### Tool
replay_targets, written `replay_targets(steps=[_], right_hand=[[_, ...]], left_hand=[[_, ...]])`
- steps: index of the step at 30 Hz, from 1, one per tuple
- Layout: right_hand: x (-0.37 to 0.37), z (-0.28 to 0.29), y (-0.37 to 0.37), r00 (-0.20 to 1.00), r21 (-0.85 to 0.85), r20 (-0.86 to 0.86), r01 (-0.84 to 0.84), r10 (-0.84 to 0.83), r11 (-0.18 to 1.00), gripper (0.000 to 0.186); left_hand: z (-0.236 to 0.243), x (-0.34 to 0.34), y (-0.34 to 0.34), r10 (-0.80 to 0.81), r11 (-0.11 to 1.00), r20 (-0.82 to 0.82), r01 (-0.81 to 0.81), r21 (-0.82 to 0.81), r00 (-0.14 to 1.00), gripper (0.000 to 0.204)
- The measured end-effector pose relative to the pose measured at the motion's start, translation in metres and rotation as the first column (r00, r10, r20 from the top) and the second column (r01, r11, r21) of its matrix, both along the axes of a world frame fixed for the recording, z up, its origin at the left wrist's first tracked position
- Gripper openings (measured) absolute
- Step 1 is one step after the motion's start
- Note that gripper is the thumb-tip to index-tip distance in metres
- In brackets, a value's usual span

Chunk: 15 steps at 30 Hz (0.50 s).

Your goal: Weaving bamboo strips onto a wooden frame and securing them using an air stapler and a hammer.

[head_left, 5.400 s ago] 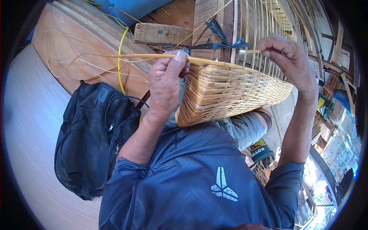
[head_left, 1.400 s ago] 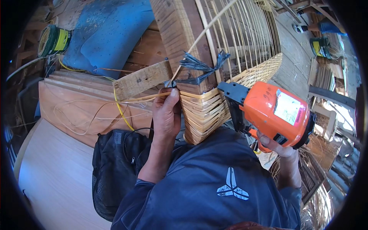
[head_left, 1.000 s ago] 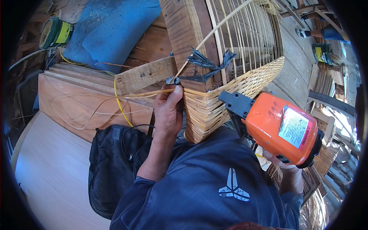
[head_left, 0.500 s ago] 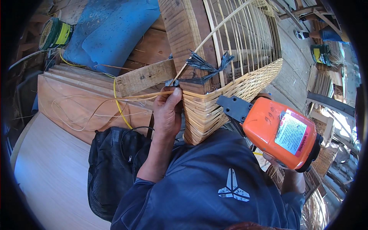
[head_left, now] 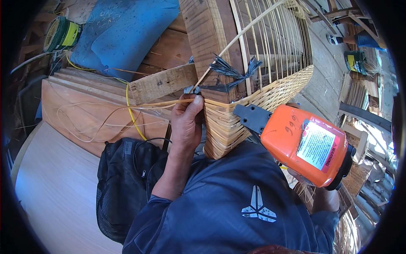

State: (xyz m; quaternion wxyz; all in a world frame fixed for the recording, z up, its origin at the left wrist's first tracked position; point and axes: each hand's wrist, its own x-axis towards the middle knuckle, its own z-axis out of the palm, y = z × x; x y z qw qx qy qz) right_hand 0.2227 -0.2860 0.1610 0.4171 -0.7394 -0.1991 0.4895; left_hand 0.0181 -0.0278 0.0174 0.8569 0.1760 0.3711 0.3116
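Observation:
My left hand (head_left: 188, 120) pinches pale rattan strips (head_left: 163, 104) between thumb and fingers, at the corner of a woven rattan piece (head_left: 224, 131). The strips trail off to the left in loose loops. My right hand (head_left: 298, 176), mostly hidden under an orange pneumatic stapler (head_left: 298, 146), grips that tool from below. Its black nose (head_left: 251, 117) points at the weave, just right of the corner; whether it touches cannot be told. Above the corner, dark plastic ties (head_left: 230, 72) bind an upright cane to a wooden block (head_left: 207, 38).
Left of my arm lie a black bag (head_left: 131, 182) and a pale curved board (head_left: 55, 190). Stacked planks (head_left: 84, 114), a yellow hose (head_left: 130, 106) and a blue sheet (head_left: 122, 38) are beyond. Green buckets stand at far left (head_left: 63, 34) and far right (head_left: 355, 62). Another person's foot (head_left: 333, 40) shows.
The stapler has moved slightly left and up, its nose nearer the woven corner. My left hand still pinches the strips and shifts a little right in the picture.

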Motion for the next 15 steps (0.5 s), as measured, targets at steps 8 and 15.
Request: replay_targets(steps=[8, 15], right_hand=[[0.008, -0.001, -0.006, 0.977, -0.028, 0.136, -0.159, 0.162, 0.987, 0.07], [0.011, -0.003, -0.008, 0.922, -0.055, 0.253, -0.287, 0.291, 0.956, 0.074]], left_hand=[[0.002, 0.002, 0.001, 0.007, 1.0, -0.012, -0.007, 0.005, 1.0, 0.015], [0.0, 0.001, 0.002, -0.007, 1.0, 0.001, 0.007, 0.011, 1.0, 0.014]])
